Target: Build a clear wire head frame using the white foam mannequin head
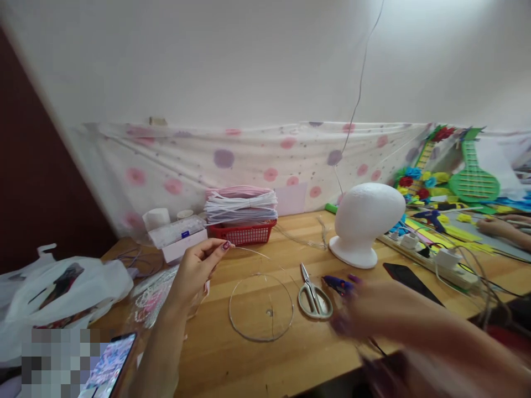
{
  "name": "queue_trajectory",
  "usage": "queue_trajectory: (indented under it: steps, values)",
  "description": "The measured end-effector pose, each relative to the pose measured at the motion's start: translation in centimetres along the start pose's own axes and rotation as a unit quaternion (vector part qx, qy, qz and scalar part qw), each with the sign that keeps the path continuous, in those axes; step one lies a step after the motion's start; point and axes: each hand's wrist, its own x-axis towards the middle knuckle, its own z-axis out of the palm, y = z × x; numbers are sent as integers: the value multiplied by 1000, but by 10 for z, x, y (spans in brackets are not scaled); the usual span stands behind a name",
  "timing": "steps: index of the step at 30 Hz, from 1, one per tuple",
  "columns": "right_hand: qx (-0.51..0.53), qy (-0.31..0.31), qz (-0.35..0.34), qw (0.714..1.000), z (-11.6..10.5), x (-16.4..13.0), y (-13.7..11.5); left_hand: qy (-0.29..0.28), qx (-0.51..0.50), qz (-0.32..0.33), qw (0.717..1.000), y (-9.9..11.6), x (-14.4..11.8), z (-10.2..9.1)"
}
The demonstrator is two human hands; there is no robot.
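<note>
Pinching thin wire (253, 251), left hand (194, 271); right hand (369, 309) blurred, grip unclear; red basket (243, 233) holding stacked white cords (240, 205).

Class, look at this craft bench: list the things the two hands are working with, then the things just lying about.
In hand:
left hand pinching the thin wire
wire hoop on the table
right hand, blurred, near the scissors

Lying about:
foam head
red basket
dark phone
white plastic bag
</note>
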Motion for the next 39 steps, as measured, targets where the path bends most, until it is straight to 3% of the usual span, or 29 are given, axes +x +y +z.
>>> queue_trajectory:
  steps: [3, 6, 10, 15, 19, 28, 33, 39]
  values:
    - [-34, -61, 12, 997, 39, 33, 24, -4, -13, 1, 1000, -4, -4, 9]
    - [-30, -150, 52, 987, 77, 41, 52, -35, -3, 5, 999, -4, -5, 20]
    - [-115, -226, 42, 966, 97, 36, 67, -84, -11, -3, 996, -4, -7, 39]
    - [-162, -266, 13, 950, 97, 50, 72, -133, -74, -67, 986, -9, -4, 48]
    - [-155, -274, 9, 949, 93, 61, 79, -165, -107, -116, 974, -12, -2, 41]
    - [-107, -283, 30, 953, 88, 70, 88, -216, -155, -157, 951, -21, -3, 30]
    - [-102, -278, 34, 955, 86, 73, 99, -217, -156, -169, 949, -26, -9, 25]
    - [-101, -286, 33, 952, 88, 81, 106, -196, -91, -143, 966, -28, -18, 18]
